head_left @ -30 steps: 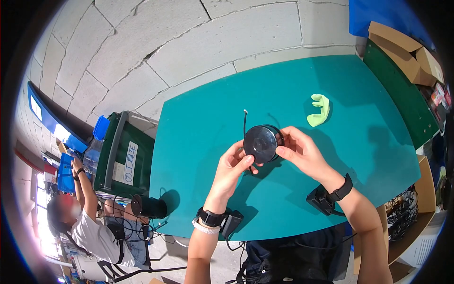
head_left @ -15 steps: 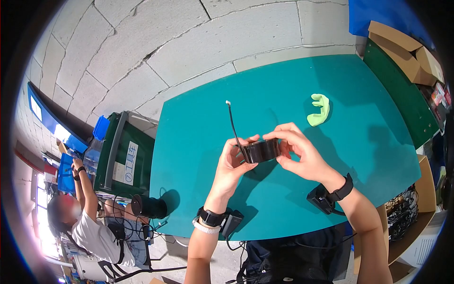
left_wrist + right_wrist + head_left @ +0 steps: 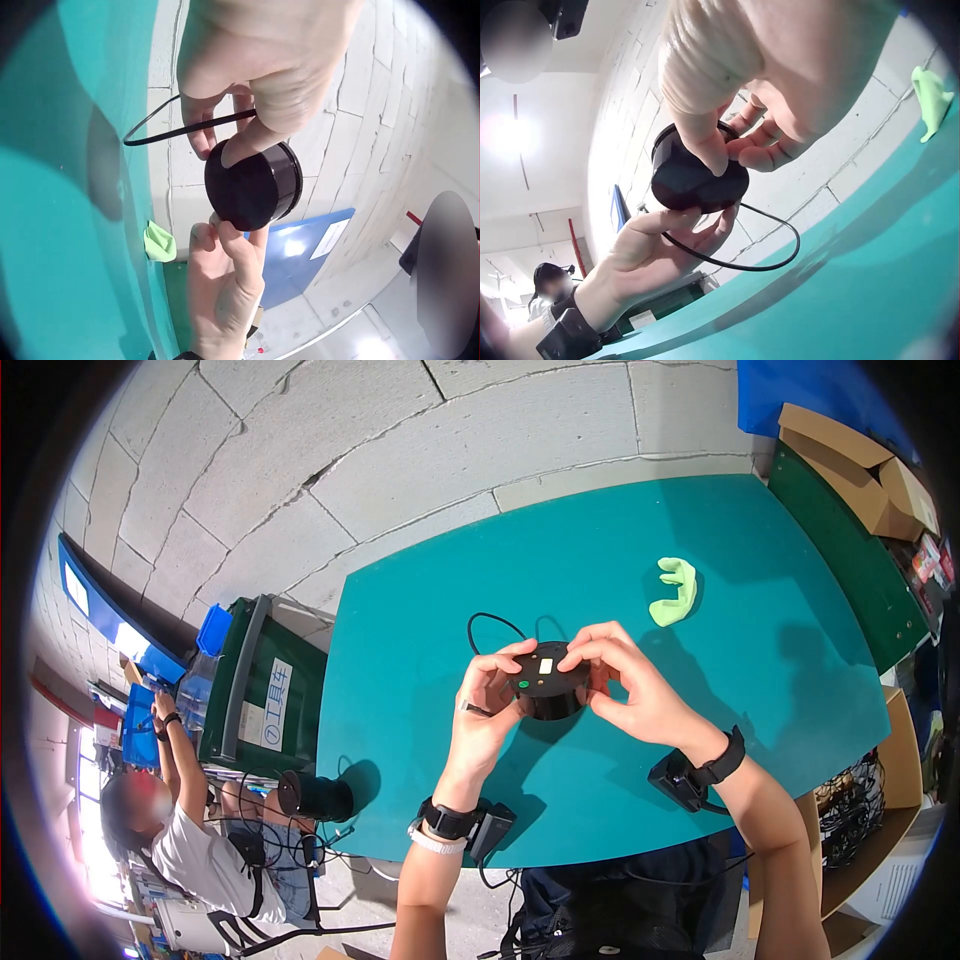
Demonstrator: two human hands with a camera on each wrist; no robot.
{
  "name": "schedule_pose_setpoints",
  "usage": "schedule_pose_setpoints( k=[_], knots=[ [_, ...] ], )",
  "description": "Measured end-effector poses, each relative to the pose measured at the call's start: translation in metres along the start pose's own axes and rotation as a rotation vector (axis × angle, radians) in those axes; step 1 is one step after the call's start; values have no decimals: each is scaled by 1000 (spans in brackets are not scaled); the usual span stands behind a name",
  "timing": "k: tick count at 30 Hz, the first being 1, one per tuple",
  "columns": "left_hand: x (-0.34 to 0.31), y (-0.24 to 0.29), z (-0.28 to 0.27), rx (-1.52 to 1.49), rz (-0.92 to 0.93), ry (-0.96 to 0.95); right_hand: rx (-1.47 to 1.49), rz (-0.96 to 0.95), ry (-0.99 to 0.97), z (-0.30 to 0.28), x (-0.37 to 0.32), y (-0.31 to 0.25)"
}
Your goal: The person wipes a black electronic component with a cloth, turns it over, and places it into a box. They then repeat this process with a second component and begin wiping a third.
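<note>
Both hands hold a black, short cylindrical device [image 3: 552, 705] over the table. Its flat base is turned up in the head view, with screws, a pale label [image 3: 546, 666] and a green round mark. My left hand [image 3: 484, 710] grips its left side, the thumb on the wall. From the right, my right hand [image 3: 642, 690] pinches the opposite side between thumb and fingers. A thin black cable [image 3: 796, 241] loops out from the device and back across the left hand, its pale connector tip [image 3: 466, 706] lying at that hand.
A light-green curved piece [image 3: 676, 595] lies on the green table [image 3: 430, 610] toward the back right. Another black cylinder [image 3: 318, 797] with cables stands at the left edge. A seated person [image 3: 215, 860] is beyond it. Cardboard boxes [image 3: 900, 760] stand on the right.
The hands have tipped the device over, from its round black face through its side wall to its base showing. The cable, upright before, is now bent into a loop.
</note>
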State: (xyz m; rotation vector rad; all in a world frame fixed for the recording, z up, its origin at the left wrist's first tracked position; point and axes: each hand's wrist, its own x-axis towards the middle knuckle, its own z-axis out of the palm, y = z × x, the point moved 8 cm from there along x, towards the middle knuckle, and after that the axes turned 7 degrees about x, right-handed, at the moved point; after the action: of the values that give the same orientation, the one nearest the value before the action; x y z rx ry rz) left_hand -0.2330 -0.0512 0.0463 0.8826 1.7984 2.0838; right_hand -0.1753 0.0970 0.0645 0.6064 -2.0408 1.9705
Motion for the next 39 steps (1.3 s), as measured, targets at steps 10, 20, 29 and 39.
schedule_pose_setpoints(
  k=[10,20,29,39],
  knots=[
    [-1,10,3,-45,97,23,1,211,-76,7,-8,29],
    [-5,9,8,-118,14,22,-455,16,-354,30,-17,24],
    [-7,-5,-9,-56,-113,152,-95,142,463,-59,-2,14],
    [-1,4,5,95,-112,149,-75,-56,141,-22,4,-25]
  ],
)
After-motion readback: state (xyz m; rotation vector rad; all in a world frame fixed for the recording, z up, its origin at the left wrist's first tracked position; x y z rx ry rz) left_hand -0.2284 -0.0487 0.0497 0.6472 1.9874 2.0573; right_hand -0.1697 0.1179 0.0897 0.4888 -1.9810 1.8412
